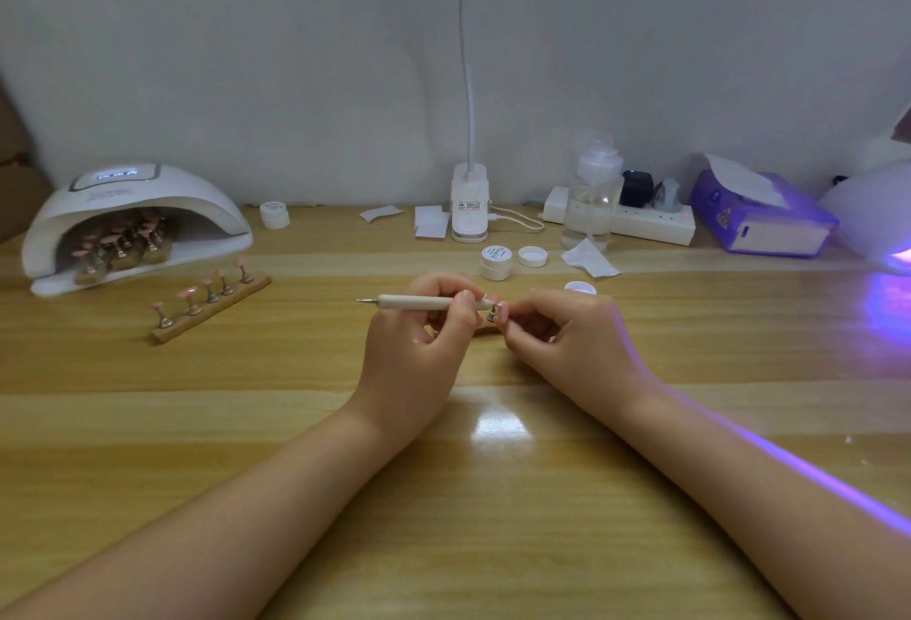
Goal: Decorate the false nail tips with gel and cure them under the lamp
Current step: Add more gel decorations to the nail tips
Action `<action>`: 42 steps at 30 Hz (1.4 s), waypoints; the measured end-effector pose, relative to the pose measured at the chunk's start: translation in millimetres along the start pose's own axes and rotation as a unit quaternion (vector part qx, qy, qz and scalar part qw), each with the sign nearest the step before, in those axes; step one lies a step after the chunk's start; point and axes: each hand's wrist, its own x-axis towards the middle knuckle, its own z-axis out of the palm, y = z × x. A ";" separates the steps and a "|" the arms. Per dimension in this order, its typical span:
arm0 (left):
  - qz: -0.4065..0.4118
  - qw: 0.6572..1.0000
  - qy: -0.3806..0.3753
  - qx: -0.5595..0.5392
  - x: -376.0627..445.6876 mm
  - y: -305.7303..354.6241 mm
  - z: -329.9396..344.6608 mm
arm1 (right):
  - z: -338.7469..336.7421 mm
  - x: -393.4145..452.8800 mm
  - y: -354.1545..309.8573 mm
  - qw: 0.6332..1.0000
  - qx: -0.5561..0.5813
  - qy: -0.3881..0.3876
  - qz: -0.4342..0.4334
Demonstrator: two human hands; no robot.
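Note:
My left hand grips a cream dotting pen that lies level, its metal tip pointing left. My right hand pinches a small metal nail stand right at the pen's right end; the tip on it is mostly hidden by my fingers. A wooden holder with several pink nail tips on stands lies to the left. More pink tips sit inside the white curing lamp at the far left. A small gel jar stands beyond my hands, its lid beside it.
A desk lamp base, a clear pump bottle, a power strip, a purple tissue box and paper wipes line the back. Another jar sits by the curing lamp. Violet light glows at the right edge.

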 end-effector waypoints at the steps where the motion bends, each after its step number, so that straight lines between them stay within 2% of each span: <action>1: 0.000 1.000 -0.001 0.001 -0.1 0.1 -0.3 | -0.1 0.2 0.0 1.000 0.000 0.000 -0.001; 32: -0.009 1.000 0.003 -0.012 -0.9 0.8 -0.7 | -0.7 -0.2 -2.4 1.000 -0.015 -0.010 -0.004; 42: 0.012 1.000 0.012 -0.021 0.3 5.8 -1.6 | -0.8 0.2 -2.0 1.000 -0.013 -0.006 0.010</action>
